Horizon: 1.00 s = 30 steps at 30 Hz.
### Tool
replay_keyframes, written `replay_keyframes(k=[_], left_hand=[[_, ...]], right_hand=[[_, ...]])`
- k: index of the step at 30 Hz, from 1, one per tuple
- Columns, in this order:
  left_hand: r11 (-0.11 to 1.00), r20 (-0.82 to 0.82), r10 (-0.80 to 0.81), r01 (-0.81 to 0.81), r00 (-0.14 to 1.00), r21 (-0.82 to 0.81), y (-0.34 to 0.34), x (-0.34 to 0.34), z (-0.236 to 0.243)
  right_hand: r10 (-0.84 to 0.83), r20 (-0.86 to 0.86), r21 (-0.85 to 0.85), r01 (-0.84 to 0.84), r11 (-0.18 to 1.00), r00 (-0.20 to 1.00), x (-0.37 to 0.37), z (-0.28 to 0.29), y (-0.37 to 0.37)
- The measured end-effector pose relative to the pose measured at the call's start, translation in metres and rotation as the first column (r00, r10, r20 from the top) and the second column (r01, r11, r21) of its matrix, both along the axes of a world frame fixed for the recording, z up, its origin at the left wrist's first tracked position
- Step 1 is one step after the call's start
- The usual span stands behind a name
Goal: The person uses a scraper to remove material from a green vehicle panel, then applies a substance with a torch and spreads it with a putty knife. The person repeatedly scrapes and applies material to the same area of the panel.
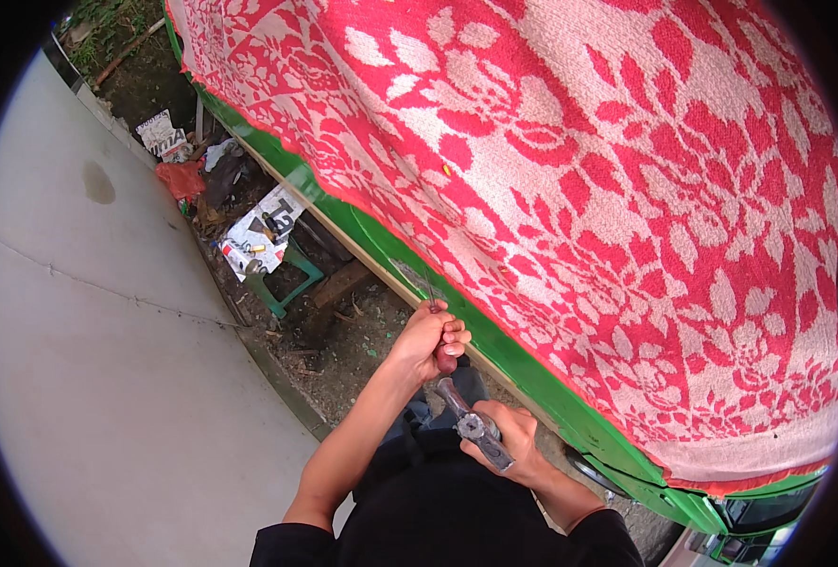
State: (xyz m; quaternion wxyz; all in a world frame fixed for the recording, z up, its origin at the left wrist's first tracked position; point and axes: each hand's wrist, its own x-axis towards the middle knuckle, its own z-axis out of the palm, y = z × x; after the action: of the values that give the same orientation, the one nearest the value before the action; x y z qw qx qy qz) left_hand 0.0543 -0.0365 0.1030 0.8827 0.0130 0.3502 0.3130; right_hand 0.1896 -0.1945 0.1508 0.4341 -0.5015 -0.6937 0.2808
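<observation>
Black shirt [447, 515] up front; L hand [426, 337] clenched round screwdriver [446, 361], R hand [513, 433] wrapped round hammer [476, 428], prob. head-heavy, stiff, best gripped well back.

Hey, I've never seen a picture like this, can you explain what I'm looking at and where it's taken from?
There's no machine here, just a person's two bare hands. The one picture comes from a wide camera worn on their head, looking down, which is why straight edges bend. The left hand grips a red-handled tool with a thin shaft. The right hand holds a hammer, its head close to that handle. A red and pale cloth lies over a green vehicle; a grey wall is at left.
</observation>
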Motion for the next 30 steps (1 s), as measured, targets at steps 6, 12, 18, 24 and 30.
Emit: replay_keyframes(k=[6, 12, 18, 24, 30], left_hand=[[0.998, 0.119, 0.021, -0.014, 0.993, -0.062, 0.005, -0.008, -0.007], [0.997, 0.104, 0.021, -0.014, 0.994, -0.071, 0.007, -0.007, -0.008], [0.997, 0.108, 0.004, 0.004, 0.994, -0.074, 0.004, -0.007, 0.002], [0.99, 0.112, 0.05, -0.035, 0.992, -0.137, 0.014, -0.006, -0.002], [0.975, 0.037, 0.138, -0.129, 0.99, -0.178, 0.025, -0.002, -0.006]], right_hand=[[0.005, 0.023, -0.042, -0.004, 0.999, 1.0, -0.001, 0.003, 0.002], [0.054, 0.012, -0.018, -0.054, 0.998, 0.998, -0.003, 0.009, 0.006], [0.094, -0.003, 0.017, -0.094, 0.995, 0.996, -0.001, 0.014, 0.008], [0.032, 0.039, -0.021, -0.032, 0.999, 0.999, 0.0, 0.009, 0.007], [0.068, 0.031, 0.001, -0.068, 0.998, 0.997, 0.004, 0.012, 0.01]])
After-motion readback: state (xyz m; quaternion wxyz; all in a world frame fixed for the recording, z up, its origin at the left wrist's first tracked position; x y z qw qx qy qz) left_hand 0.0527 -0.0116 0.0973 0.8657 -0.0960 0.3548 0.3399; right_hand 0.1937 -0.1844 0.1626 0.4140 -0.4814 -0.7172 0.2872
